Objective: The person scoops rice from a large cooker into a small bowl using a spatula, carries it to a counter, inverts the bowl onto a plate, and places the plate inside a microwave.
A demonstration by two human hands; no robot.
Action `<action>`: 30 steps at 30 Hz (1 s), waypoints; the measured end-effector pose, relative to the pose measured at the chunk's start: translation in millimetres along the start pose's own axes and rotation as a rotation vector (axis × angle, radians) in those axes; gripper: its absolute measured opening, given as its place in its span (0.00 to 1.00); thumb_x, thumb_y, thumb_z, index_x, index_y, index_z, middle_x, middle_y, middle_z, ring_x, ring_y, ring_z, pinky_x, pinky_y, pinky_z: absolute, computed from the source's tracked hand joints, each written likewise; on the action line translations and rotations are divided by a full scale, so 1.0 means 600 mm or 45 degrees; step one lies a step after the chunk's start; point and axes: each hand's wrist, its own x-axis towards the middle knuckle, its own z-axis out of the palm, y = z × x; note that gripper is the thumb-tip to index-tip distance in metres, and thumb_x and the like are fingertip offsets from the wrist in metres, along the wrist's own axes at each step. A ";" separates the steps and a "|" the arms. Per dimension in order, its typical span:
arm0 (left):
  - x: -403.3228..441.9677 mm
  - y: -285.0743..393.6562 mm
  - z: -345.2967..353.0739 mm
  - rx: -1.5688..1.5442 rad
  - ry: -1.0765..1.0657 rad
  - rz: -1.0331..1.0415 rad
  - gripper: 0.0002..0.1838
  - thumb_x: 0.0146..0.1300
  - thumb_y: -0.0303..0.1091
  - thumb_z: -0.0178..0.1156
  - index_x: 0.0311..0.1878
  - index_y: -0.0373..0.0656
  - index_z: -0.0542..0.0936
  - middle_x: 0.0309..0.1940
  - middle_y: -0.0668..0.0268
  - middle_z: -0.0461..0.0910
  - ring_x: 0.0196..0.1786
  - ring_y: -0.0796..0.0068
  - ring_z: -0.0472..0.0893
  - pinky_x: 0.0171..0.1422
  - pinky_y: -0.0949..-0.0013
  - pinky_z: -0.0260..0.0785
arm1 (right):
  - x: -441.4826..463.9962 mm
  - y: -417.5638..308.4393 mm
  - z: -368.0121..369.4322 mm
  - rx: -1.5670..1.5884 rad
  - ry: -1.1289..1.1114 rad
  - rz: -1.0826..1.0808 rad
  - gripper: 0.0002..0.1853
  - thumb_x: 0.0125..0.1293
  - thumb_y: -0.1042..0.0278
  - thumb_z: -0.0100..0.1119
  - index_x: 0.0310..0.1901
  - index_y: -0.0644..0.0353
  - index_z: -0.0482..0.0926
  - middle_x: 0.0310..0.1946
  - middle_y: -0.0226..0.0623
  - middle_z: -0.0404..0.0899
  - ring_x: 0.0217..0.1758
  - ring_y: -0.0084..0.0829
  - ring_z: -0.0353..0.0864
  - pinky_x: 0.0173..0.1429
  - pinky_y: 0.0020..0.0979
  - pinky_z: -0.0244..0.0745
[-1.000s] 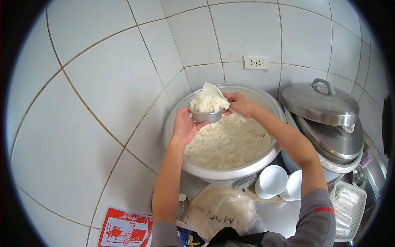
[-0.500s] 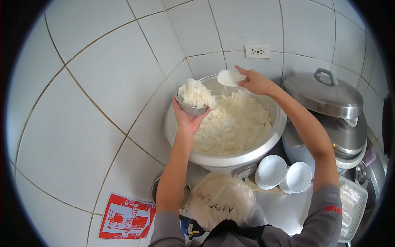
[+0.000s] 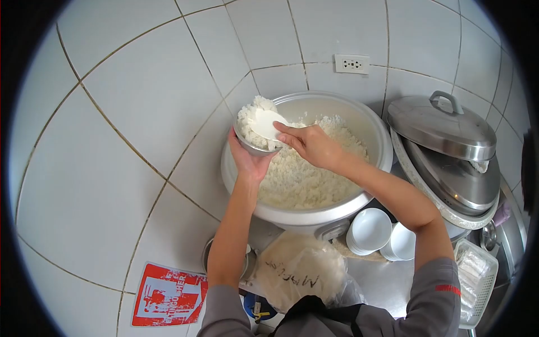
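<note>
My left hand (image 3: 251, 162) is wrapped round a small metal bowl (image 3: 254, 147), tilted over the left rim of a big pot (image 3: 306, 216). White rice (image 3: 251, 117) is heaped above the bowl's edge. In my right hand (image 3: 309, 143) is a white paddle (image 3: 266, 124), its flat blade lying against the heaped rice. Below both hands, more rice (image 3: 314, 180) fills the lower part of the pot.
White bowls (image 3: 370, 230) stand in stacks before the pot. A bagged round bundle (image 3: 300, 269) lies near my body. Metal lids (image 3: 449, 132) rest on another pot at right, above a plastic basket (image 3: 480, 281). A wall outlet (image 3: 352, 64) is behind.
The paddle first moved off the bowl to the right, over the pot's back, and has since come back left onto the heaped rice. The bowl has shifted slightly left and tilted.
</note>
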 end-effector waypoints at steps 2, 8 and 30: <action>-0.002 0.001 -0.001 -0.023 -0.002 0.073 0.33 0.58 0.63 0.33 0.61 0.54 0.64 0.60 0.66 0.64 0.63 0.61 0.62 0.62 0.45 0.51 | 0.002 0.006 0.011 0.046 0.011 0.027 0.21 0.66 0.56 0.49 0.54 0.61 0.71 0.15 0.52 0.68 0.16 0.38 0.66 0.31 0.34 0.68; 0.007 -0.005 -0.010 -0.111 0.002 0.208 0.31 0.60 0.60 0.33 0.59 0.51 0.66 0.57 0.67 0.67 0.59 0.62 0.67 0.57 0.52 0.62 | -0.010 -0.011 0.020 0.054 0.043 0.187 0.21 0.66 0.56 0.49 0.56 0.58 0.71 0.13 0.50 0.65 0.16 0.36 0.60 0.30 0.34 0.66; 0.018 -0.011 -0.003 0.146 0.161 -0.209 0.32 0.60 0.61 0.31 0.61 0.52 0.63 0.60 0.64 0.63 0.63 0.60 0.62 0.61 0.45 0.54 | 0.016 0.041 -0.010 -0.016 -0.126 0.117 0.20 0.67 0.52 0.44 0.53 0.54 0.74 0.18 0.52 0.73 0.23 0.45 0.74 0.38 0.36 0.71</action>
